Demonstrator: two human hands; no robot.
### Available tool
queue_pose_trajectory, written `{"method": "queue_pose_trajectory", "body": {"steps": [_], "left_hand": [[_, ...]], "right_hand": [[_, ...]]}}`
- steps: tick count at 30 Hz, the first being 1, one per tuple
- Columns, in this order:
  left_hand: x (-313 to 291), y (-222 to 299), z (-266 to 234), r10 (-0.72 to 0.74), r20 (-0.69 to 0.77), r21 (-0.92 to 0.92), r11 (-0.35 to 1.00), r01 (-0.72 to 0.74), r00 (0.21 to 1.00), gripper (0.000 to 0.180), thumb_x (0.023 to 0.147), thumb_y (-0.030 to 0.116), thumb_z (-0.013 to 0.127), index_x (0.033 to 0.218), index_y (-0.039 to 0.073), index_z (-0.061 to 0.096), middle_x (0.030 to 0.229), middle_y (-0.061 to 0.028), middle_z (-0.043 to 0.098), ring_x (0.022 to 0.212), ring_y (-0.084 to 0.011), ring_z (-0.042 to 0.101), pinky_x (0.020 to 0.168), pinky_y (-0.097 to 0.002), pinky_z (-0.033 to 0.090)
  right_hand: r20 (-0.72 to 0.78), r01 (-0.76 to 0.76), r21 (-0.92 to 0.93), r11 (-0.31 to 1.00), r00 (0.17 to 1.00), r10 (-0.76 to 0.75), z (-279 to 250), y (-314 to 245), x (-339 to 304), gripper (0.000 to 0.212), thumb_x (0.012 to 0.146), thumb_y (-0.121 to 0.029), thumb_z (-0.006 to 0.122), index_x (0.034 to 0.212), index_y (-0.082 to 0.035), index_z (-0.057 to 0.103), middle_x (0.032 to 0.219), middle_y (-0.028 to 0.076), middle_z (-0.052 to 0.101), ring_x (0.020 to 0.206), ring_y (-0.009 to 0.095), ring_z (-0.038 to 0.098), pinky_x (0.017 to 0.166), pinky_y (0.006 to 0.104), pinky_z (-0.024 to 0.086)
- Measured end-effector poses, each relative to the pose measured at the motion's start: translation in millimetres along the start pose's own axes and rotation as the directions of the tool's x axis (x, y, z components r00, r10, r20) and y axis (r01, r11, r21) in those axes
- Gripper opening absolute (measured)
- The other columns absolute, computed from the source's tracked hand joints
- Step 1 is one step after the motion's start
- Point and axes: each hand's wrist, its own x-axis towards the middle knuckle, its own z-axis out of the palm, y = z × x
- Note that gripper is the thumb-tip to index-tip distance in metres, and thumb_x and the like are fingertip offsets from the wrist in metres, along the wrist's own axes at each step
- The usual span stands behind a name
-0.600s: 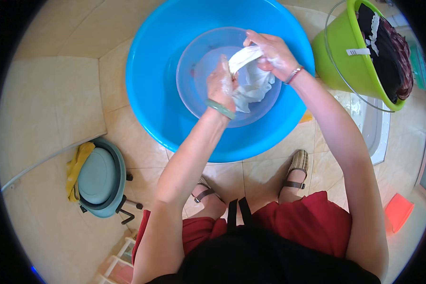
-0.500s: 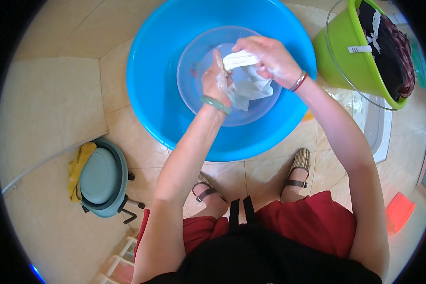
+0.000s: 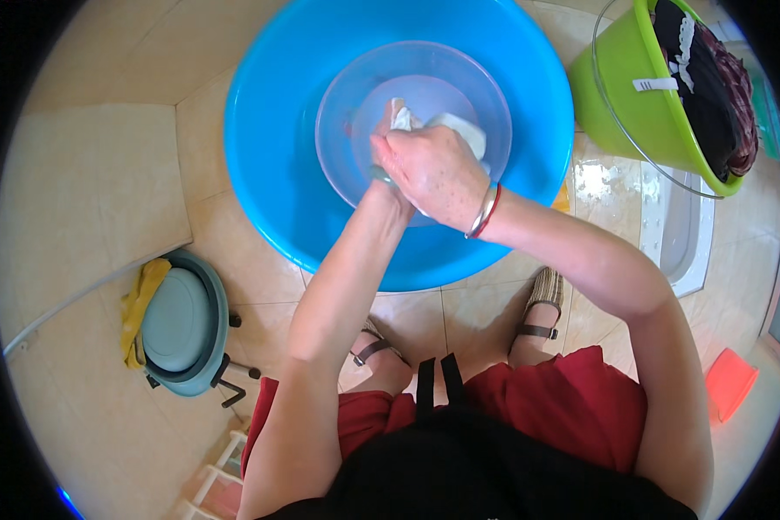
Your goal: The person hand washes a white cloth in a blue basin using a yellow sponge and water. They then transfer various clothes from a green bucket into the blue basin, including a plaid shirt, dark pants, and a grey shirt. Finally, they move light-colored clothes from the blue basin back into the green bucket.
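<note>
Over the clear basin (image 3: 340,97), our right hand (image 3: 442,173) closes on the bunched white cloth (image 3: 465,133), which shows beyond its knuckles, long axis unclear; it covers our left hand (image 3: 390,118), whose grip we cannot tell. Room opens toward the basin's left and far rims.

The blue tub (image 3: 269,173) is glossy plastic — the cloth (image 3: 463,133) matt.

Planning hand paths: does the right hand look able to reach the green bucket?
Probably yes: the way from the right hand over the blue tub's rim to the green bucket looks free.
</note>
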Motion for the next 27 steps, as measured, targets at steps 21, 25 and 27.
{"method": "queue_pose_trajectory", "body": {"steps": [21, 25, 27], "left_hand": [[-5.3, -3.9, 13.2, 0.088, 0.018, 0.179, 0.980, -0.090, 0.996, 0.019, 0.092, 0.027, 0.052, 0.098, 0.010, 0.056, 0.097, -0.0052, 0.060, 0.092, -0.0183, 0.059, 0.075, -0.0338, 0.051], [10.8, 10.2, -14.5, 0.097, 0.088, 0.110, 0.988, -0.106, 0.991, 0.028, 0.092, 0.037, 0.050, 0.085, 0.010, 0.056, 0.078, -0.0035, 0.057, 0.072, -0.0185, 0.056, 0.062, -0.0379, 0.048], [8.4, -1.2, -6.6, 0.078, 0.168, 0.110, 0.989, -0.097, 0.983, 0.026, 0.093, 0.036, 0.050, 0.088, 0.011, 0.055, 0.075, -0.0015, 0.054, 0.068, -0.0129, 0.052, 0.055, -0.0286, 0.042]], "right_hand": [[-0.147, -0.068, -0.035, 0.997, 0.987, 0.063, -4.1, 38.3, 8.6, 0.030, 0.092, -0.024, 0.044, 0.078, -0.001, 0.059, 0.072, 0.019, 0.061, 0.064, 0.036, 0.061, 0.058, 0.0434, 0.049], [-0.117, -0.026, 0.039, 0.999, 0.993, 0.030, -2.0, 4.0, 3.9, 0.029, 0.092, -0.021, 0.045, 0.075, -0.001, 0.056, 0.068, 0.021, 0.058, 0.064, 0.036, 0.059, 0.057, 0.0429, 0.047], [-0.105, 0.073, -0.192, 0.979, 0.990, -0.094, -2.8, 47.7, 17.8, 0.026, 0.091, -0.019, 0.045, 0.078, 0.000, 0.057, 0.075, 0.022, 0.061, 0.074, 0.034, 0.063, 0.063, 0.0442, 0.051]]}}
